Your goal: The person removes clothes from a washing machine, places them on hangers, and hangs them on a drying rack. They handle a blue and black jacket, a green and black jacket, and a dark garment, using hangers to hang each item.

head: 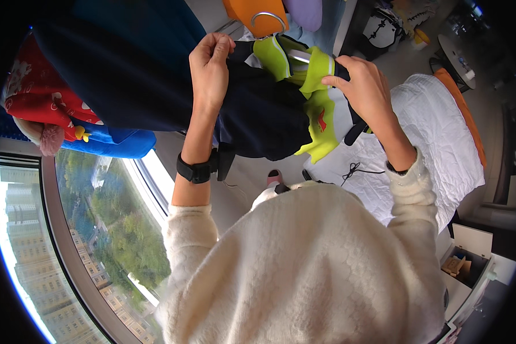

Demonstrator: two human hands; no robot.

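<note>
A navy jersey with a lime-yellow collar and pale grey panels hangs in front of me. My left hand is closed at its dark shoulder, left of the collar, with the fingertips partly hidden. On the other side, my right hand pinches the fabric beside the collar between thumb and fingers. Inside the neck opening a pale, shiny hanger bar shows. Above it curves a metal hanger hook; whether the two belong together cannot be seen.
Dark blue cloth, a red printed garment and a bright blue one hang at left, above a window. Orange and purple cloth hang beyond. A white quilt with a black cord lies at right.
</note>
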